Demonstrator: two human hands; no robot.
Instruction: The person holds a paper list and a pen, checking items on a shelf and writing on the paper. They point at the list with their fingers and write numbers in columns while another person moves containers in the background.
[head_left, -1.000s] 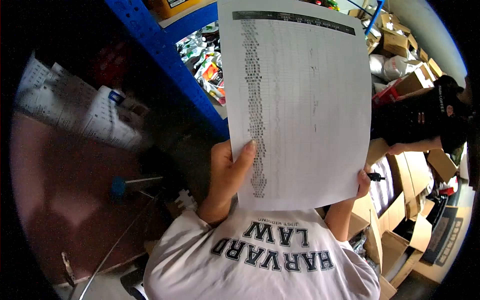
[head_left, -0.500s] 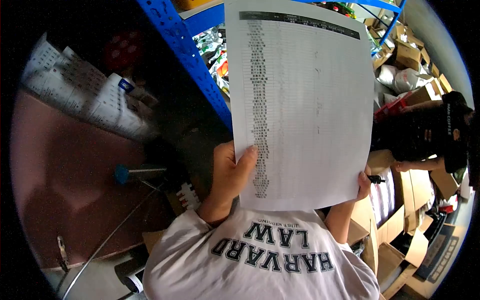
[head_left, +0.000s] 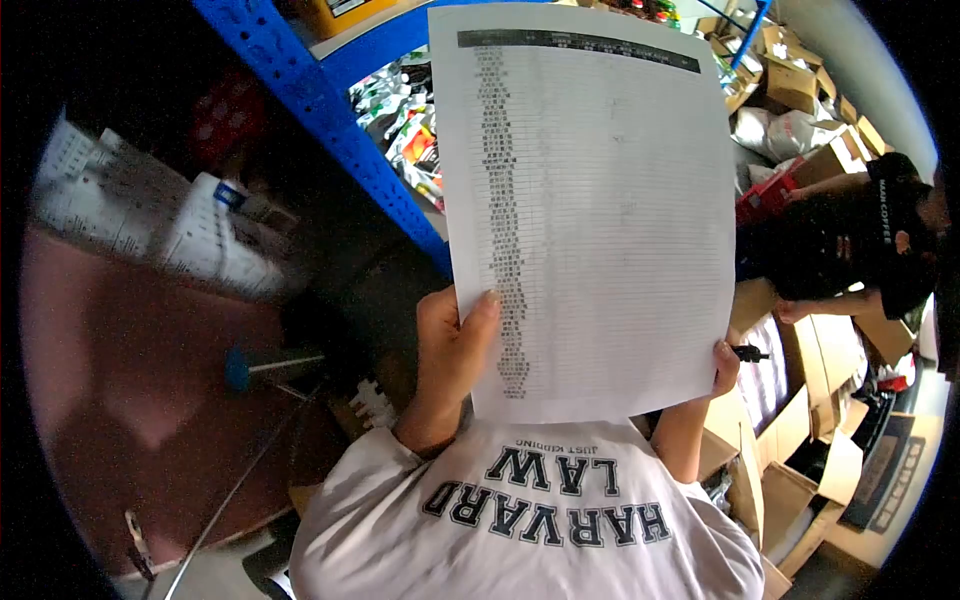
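Observation:
A large printed sheet of paper with a dark header row and a column of small text stands before me. My left hand grips its lower left edge, thumb on the front and the other fingers behind. At the lower right edge, my right hand pinches the same sheet, its fingers partly hidden behind it. A black pen-like object sticks out to the right beside my right hand.
A blue metal shelf with packets is behind the sheet. On the right, a person in black bends among open cardboard boxes. Papers lie on a reddish-brown surface at left.
The view has shifted a little, so the shelf, boxes and person appear further left. The sheet has moved slightly left in view, still held by both hands.

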